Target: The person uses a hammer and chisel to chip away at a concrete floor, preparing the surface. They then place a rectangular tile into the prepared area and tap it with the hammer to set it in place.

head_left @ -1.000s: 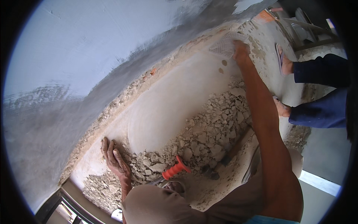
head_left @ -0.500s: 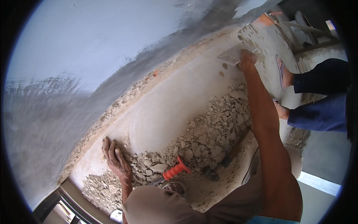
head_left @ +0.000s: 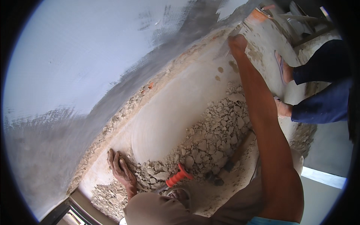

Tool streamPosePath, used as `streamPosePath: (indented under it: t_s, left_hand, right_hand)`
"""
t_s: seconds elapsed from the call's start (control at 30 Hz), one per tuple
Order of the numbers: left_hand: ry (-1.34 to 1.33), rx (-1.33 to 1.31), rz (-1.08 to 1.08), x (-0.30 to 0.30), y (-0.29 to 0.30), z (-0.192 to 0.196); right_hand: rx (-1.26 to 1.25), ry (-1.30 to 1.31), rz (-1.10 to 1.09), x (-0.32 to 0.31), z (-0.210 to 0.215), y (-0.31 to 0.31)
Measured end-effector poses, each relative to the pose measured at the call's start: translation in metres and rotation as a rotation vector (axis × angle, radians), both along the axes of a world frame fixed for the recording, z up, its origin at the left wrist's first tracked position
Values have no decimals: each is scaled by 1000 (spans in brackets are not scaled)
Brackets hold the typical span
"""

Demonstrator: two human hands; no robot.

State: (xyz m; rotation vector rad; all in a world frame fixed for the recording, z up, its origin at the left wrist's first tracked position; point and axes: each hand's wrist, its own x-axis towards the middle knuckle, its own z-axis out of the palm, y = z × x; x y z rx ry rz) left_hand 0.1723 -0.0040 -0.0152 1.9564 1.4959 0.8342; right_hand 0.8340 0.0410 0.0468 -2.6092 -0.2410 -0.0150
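A flat tool (head_left: 222, 51), blurred, is apparently gripped by the right hand (head_left: 237, 43), projecting leftward; the left hand (head_left: 123, 173) is laid, fingers parted, beside rubble (head_left: 210, 138).

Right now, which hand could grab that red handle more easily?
Probably the left hand: it lies spread, seemingly empty, nearer the red handle. The right hand is farther off, apparently holding a blurred thing.

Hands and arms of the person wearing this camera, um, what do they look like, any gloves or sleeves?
No gloves show on the left hand or right hand. The right arm is bare up to a light blue sleeve at the lower edge. The left arm is mostly hidden.
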Motion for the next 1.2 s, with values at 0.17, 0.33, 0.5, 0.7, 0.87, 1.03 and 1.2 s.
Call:
streamPosePath:
  t_s: [0.17, 0.33, 0.5, 0.7, 0.87, 1.03, 1.2]
  left_hand:
    - [-16, -2, 5, -3, -2, -1]
    - [-49, -49, -16, -2, -2, -2]
    - [-33, -36, -10, -6, -2, -2]
    - [4, -18, -11, 1, -2, 4]
    - [17, 7, -28, 1, -2, 3]
    - [-11, -9, -3, -1, -2, 7]
    - [-12, -28, -9, -4, -1, -1]
  right_hand:
    - [231, 179, 51, -22, 6, 6]
    - [295, 197, 65, -10, 0, 3]
    - [390, 284, 104, -28, -4, 7]
    - [799, 386, -73, -26, -41, 11]
    - [650, 283, -94, -51, -40, 14]
    - [559, 100, -11, -104, -25, 12]
    - [414, -111, 139, -115, -45, -2]
